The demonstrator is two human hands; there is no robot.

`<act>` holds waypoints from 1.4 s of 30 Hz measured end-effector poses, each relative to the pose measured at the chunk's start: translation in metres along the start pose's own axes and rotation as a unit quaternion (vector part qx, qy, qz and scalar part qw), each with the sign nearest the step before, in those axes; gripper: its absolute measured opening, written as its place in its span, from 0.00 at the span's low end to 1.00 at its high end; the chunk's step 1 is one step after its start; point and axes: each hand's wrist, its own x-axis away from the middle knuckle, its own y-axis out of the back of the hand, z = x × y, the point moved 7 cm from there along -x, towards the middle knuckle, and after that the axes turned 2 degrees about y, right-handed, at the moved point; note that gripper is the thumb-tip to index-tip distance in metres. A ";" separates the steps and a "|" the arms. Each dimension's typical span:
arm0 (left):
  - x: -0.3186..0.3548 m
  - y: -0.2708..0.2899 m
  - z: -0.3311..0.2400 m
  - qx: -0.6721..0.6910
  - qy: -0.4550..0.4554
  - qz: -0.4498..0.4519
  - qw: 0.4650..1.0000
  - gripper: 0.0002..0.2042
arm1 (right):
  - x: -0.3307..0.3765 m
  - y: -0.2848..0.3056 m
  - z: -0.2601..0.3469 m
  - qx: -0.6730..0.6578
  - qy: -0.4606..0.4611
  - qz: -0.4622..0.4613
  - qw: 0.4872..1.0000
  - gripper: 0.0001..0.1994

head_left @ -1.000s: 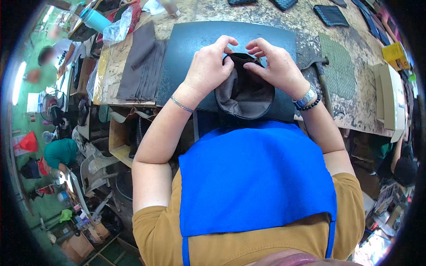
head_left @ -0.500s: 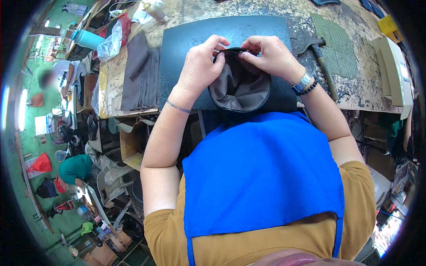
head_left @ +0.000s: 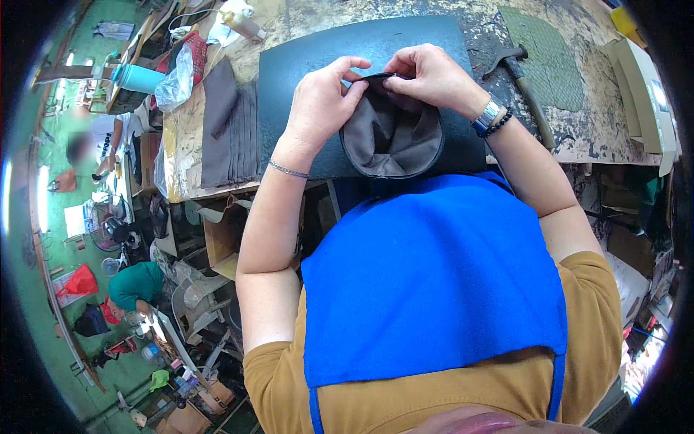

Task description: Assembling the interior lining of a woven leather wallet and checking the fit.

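A round pouch-like piece with a dark rim and brown fabric lining lies with its mouth toward me, at the front edge of a black work mat. My left hand pinches its far rim between thumb and fingers on the left side. On the right, my right hand grips the same rim, thumb inside the lining and fingers bent behind. What the fingertips do behind the rim is hidden.
Left of the mat lies a stack of dark brown fabric pieces. To the right are a hammer, a green textured sheet and a cardboard box. A turquoise bottle stands far left; two people work beyond.
My right hand has moved slightly up and left along the rim, its fingers more bunched. The left hand keeps its pinch. The whole view has shifted a little.
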 end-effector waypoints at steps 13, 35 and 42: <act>0.005 -0.003 -0.015 -0.219 -0.147 -0.086 0.961 0.07 | 0.002 0.007 0.020 0.084 0.070 -0.057 0.992 0.11; 0.011 0.039 0.032 -0.080 0.079 -0.105 0.988 0.06 | -0.027 0.002 0.045 0.231 0.111 -0.003 0.967 0.17; 0.009 0.031 0.023 -0.046 -0.063 -0.101 0.992 0.12 | -0.038 -0.012 0.061 0.348 0.156 0.011 0.924 0.13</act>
